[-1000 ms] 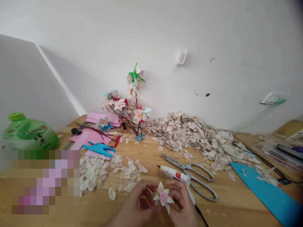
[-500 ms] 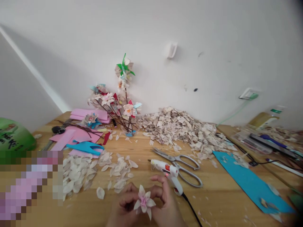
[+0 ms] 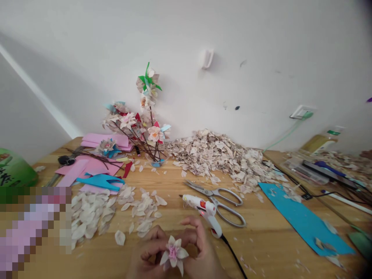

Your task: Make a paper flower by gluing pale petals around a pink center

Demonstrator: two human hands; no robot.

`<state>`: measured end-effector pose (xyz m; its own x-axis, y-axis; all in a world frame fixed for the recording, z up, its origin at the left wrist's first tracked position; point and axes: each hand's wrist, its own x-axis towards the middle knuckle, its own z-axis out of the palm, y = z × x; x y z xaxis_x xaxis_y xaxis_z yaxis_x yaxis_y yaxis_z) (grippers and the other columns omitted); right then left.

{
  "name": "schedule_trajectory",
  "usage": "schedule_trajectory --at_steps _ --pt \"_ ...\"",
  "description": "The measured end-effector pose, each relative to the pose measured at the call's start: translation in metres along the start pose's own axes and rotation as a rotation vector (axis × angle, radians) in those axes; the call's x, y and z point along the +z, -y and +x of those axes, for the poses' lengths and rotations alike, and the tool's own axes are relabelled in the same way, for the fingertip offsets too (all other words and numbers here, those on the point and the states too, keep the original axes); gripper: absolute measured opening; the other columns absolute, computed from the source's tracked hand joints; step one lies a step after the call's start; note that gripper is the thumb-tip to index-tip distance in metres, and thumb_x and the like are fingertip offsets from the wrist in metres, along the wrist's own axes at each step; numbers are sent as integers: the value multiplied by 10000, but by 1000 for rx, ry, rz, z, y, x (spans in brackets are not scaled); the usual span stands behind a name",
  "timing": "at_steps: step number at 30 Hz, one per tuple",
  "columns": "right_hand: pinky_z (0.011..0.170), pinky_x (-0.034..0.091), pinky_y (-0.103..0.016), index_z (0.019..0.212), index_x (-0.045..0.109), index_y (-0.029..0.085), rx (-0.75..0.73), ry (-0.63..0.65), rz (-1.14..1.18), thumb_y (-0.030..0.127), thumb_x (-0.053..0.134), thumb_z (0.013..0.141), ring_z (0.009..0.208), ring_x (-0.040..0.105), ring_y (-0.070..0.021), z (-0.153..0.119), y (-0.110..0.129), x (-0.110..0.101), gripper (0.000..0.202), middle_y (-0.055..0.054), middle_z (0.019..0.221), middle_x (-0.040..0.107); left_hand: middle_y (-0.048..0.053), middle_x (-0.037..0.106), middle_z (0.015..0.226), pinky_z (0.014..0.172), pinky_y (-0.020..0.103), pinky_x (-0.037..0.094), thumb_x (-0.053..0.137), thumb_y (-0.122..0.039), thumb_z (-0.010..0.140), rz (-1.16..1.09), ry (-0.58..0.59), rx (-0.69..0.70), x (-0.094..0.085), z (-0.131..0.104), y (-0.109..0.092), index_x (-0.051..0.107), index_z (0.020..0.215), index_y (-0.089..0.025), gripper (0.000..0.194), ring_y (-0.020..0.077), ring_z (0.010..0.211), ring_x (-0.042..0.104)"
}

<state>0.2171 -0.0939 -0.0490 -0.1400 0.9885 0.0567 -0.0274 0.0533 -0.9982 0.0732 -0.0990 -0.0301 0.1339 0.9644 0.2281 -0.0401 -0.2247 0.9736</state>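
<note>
Both hands are together at the bottom middle, around a small white flower (image 3: 173,254) with a pink centre, its petals facing up. My left hand (image 3: 148,252) has its fingers curled against the flower's left side. On the other side, my right hand (image 3: 200,248) pinches at the flower, its index finger raised and bent; the fingertips on the flower are partly hidden behind the petals. Just beyond my right hand lies a white glue gun (image 3: 203,207) with a small red light, beside silver scissors (image 3: 222,199). Loose pale petals (image 3: 90,213) lie left of my hands.
Behind stand finished flowers on twigs (image 3: 151,131) in a clear cup, next to a heap of dry petals (image 3: 217,155). A blue sheet (image 3: 302,217) lies right, pink paper (image 3: 107,141) left. The glue gun's black cord (image 3: 232,254) runs beside my right hand.
The view has shifted slightly, so the table's things appear a little further left. Both hands still hold the flower, which is tilted slightly differently.
</note>
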Motion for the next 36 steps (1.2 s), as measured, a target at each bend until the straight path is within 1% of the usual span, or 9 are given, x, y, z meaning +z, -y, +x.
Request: schedule_trajectory --at_steps 7,11,14,18,21,25,28,31,36 --pt "618 452 -269 930 415 247 42 8 -75 31 583 524 612 635 -165 1 3 0 490 58 626 664 -20 442 512 457 195 328 758 -277 599 82 8 -20 -1 1 -4 701 478 -215 148 107 478 441" --pt "612 450 -260 887 412 249 57 15 -108 67 607 531 601 633 -165 1 8 0 444 69 601 648 -23 437 498 449 190 334 745 -280 611 78 -18 -5 -1 0 -4 689 454 -216 178 107 471 451" --pt "600 451 -255 864 413 253 56 17 -125 75 598 526 598 633 -165 1 9 0 424 69 600 647 -24 440 497 448 192 334 741 -262 610 70 -26 -11 -2 0 -2 700 465 -219 156 102 464 447" --pt "567 446 -248 841 409 253 45 -3 -85 99 594 540 574 636 -168 0 11 4 386 68 572 644 -23 463 498 450 194 330 787 -231 548 6 -57 -57 -1 1 2 710 462 -221 116 98 460 444" --pt "569 451 -254 839 398 251 47 -57 -26 125 611 552 552 634 -167 0 13 6 379 73 540 637 -24 475 504 461 200 342 824 -209 484 -53 -95 -112 1 1 2 713 468 -222 113 103 471 453" --pt "569 450 -253 850 395 254 50 -79 -32 75 574 533 541 624 -158 -1 11 5 405 83 545 634 -22 483 500 469 209 348 836 -226 460 -104 -97 -173 1 0 3 723 479 -226 114 110 478 461" --pt "569 445 -246 855 401 255 55 -58 -64 42 543 517 546 620 -151 0 8 4 424 92 544 623 -19 481 488 464 209 343 826 -255 484 -126 -96 -174 0 0 4 712 444 -219 125 108 473 455" --pt "575 453 -251 847 396 251 57 -44 -55 69 556 544 541 621 -150 1 8 4 388 92 526 613 -17 484 489 449 201 334 818 -277 504 -125 -104 -176 -1 -1 4 707 436 -215 144 103 464 450" --pt "577 448 -240 826 403 248 52 -62 -36 64 559 529 532 617 -141 0 10 7 382 94 526 618 -10 511 477 443 190 341 790 -283 559 -96 -66 -59 -3 -2 5 714 447 -233 145 101 457 467"
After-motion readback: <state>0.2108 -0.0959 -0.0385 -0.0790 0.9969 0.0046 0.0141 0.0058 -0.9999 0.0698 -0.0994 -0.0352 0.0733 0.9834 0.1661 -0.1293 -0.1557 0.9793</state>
